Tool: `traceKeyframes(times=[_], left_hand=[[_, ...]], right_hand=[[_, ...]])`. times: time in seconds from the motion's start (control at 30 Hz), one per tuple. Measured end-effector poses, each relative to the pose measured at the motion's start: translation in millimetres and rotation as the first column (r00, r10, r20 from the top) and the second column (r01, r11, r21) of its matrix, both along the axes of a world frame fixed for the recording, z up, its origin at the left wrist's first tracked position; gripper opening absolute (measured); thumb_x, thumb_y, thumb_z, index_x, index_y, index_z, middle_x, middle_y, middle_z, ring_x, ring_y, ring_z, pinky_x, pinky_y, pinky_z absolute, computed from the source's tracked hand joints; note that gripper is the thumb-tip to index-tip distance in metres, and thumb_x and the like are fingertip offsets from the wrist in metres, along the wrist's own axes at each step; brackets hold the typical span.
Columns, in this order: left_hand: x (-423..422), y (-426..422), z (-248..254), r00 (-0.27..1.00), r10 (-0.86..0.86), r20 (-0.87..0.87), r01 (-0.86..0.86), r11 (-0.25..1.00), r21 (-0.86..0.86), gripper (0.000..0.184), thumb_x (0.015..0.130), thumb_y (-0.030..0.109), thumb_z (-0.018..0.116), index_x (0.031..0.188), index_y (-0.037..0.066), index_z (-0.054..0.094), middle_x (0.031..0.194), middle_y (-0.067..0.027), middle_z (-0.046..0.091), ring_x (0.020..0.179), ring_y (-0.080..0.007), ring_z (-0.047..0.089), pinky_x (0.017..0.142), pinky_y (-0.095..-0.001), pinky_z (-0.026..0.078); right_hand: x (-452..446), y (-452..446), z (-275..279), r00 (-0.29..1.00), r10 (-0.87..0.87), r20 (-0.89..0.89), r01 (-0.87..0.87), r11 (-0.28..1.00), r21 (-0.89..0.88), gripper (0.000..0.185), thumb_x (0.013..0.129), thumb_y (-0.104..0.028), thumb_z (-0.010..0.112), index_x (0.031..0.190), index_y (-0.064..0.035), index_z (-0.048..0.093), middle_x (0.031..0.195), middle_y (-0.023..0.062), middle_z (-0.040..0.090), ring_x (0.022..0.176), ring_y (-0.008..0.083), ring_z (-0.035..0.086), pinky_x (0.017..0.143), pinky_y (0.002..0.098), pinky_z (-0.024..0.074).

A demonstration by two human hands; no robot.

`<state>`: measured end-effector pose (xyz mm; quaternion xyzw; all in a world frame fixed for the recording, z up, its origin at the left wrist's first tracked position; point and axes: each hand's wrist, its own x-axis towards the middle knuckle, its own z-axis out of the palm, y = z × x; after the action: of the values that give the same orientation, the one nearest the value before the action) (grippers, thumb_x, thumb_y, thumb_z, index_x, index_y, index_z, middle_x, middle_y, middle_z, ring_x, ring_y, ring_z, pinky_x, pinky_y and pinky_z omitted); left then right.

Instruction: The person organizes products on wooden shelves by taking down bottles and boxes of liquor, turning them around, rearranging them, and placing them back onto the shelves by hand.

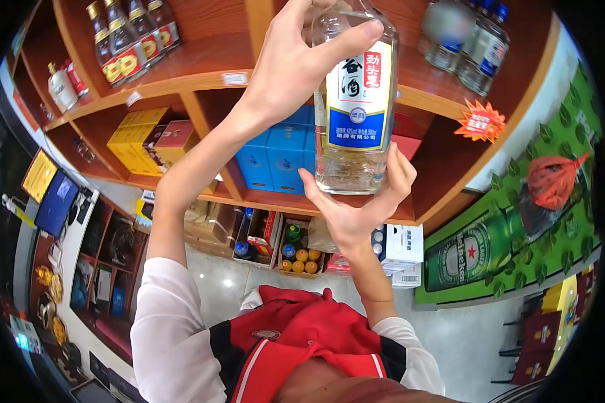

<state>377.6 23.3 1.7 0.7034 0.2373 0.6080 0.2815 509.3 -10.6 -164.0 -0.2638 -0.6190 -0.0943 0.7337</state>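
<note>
A clear glass liquor bottle with a white, blue and red label is held upright in front of the shelves. My left hand is closed around its upper part, thumb across the front just above the label; its other fingers are partly hidden at the top edge. Lower down, my right hand grips the bottle's base, with the thumb on one side and fingers on the other. The bottle's neck runs up to the top of the view, and its cap cannot be made out.
Wooden shelves hold several red-labelled bottles, more clear bottles, yellow boxes and blue boxes. Cartons of drinks stand on the floor below. Rightward is a green beer display; a counter runs along the left.
</note>
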Motion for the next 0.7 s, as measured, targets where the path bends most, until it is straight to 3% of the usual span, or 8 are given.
traceKeyframes(times=[0.1,0.17,0.2,0.23,0.3,0.4,0.6,0.7], left_hand=[[-46.4,-11.4,0.4,0.999,0.032,0.016,-0.033,0.999,0.031,0.038,0.097,0.02,0.075,0.118,-0.002,0.053,0.108,-0.0101,0.067,0.097,-0.0122,0.065,0.087,-0.0296,0.054],[-79.9,-7.1,-5.7,0.995,0.075,0.066,-0.086,0.98,0.18,0.037,0.098,0.021,0.074,0.119,-0.002,0.054,0.108,-0.0101,0.068,0.096,-0.0122,0.065,0.086,-0.0297,0.054],[-97.6,-10.4,-4.5,0.967,0.254,0.04,-0.256,0.948,0.188,0.054,0.093,0.042,0.076,0.122,-0.001,0.061,0.111,-0.0126,0.069,0.103,-0.0183,0.067,0.092,-0.0331,0.053],[-114.7,-11.7,-1.3,0.964,0.262,0.047,-0.266,0.944,0.196,0.054,0.093,0.042,0.076,0.122,-0.001,0.061,0.111,-0.0126,0.069,0.103,-0.0183,0.067,0.092,-0.0331,0.053],[-148.6,-9.6,6.8,0.987,0.107,0.123,-0.131,0.971,0.202,0.036,0.098,0.02,0.073,0.119,-0.002,0.055,0.107,-0.01,0.069,0.096,-0.0122,0.065,0.088,-0.03,0.054],[-192.8,4.8,21.7,0.978,0.176,0.108,-0.199,0.944,0.262,0.033,0.097,0.017,0.073,0.119,-0.002,0.057,0.108,-0.009,0.07,0.098,-0.0114,0.065,0.09,-0.0293,0.054],[-258.2,66.8,49.6,0.97,0.234,0.065,-0.243,0.928,0.283,0.03,0.097,0.018,0.073,0.117,0.001,0.059,0.108,-0.0092,0.069,0.098,-0.0141,0.065,0.089,-0.0302,0.054],[-274.6,90.1,60.9,0.915,0.402,0.024,-0.396,0.888,0.232,0.031,0.097,0.022,0.074,0.116,0.002,0.059,0.106,-0.009,0.07,0.097,-0.0153,0.066,0.088,-0.0308,0.054]], right_hand=[[-35.3,-12.2,9.7,0.99,0.134,0.034,-0.132,0.99,-0.054,0.12,0.057,-0.032,0.104,0.15,-0.0002,0.035,0.144,0.0224,0.042,0.126,0.0357,0.051,0.098,0.0416,0.0494],[-58.7,-19.0,21.8,0.964,0.262,0.055,-0.258,0.964,-0.07,0.117,0.06,-0.032,0.103,0.15,-0.0009,0.034,0.144,0.0241,0.042,0.13,0.0384,0.05,0.1,0.0438,0.0489],[-71.6,-18.1,24.9,0.954,0.286,0.092,-0.275,0.955,-0.113,0.115,0.062,-0.03,0.102,0.15,-0.0004,0.034,0.144,0.025,0.043,0.131,0.0396,0.05,0.101,0.0451,0.0486],[-85.4,-19.0,31.2,0.943,0.308,0.128,-0.287,0.945,-0.158,0.113,0.064,-0.029,0.101,0.15,0.0001,0.034,0.143,0.0259,0.043,0.131,0.0407,0.049,0.102,0.0464,0.0484],[-116.3,-26.0,53.0,0.956,0.181,0.229,-0.134,0.969,-0.206,0.109,0.071,-0.025,0.096,0.153,0.0034,0.03,0.142,0.0285,0.043,0.128,0.0448,0.051,0.102,0.049,0.0484],[-159.1,-8.5,78.6,0.939,0.172,0.297,-0.095,0.962,-0.256,0.111,0.078,-0.025,0.09,0.159,0.0049,0.02,0.14,0.031,0.043,0.116,0.0505,0.057,0.093,0.0502,0.0532],[-223.3,58.6,124.2,0.901,0.064,0.428,0.046,0.969,-0.241,0.103,0.08,-0.03,0.086,0.151,0.0126,0.026,0.128,0.0342,0.057,0.106,0.0505,0.066,0.087,0.0529,0.0566],[-244.3,94.0,142.3,0.892,0.038,0.45,0.09,0.961,-0.26,0.095,0.078,-0.034,0.087,0.141,0.0151,0.036,0.119,0.0342,0.064,0.103,0.0489,0.069,0.085,0.0527,0.0572]])
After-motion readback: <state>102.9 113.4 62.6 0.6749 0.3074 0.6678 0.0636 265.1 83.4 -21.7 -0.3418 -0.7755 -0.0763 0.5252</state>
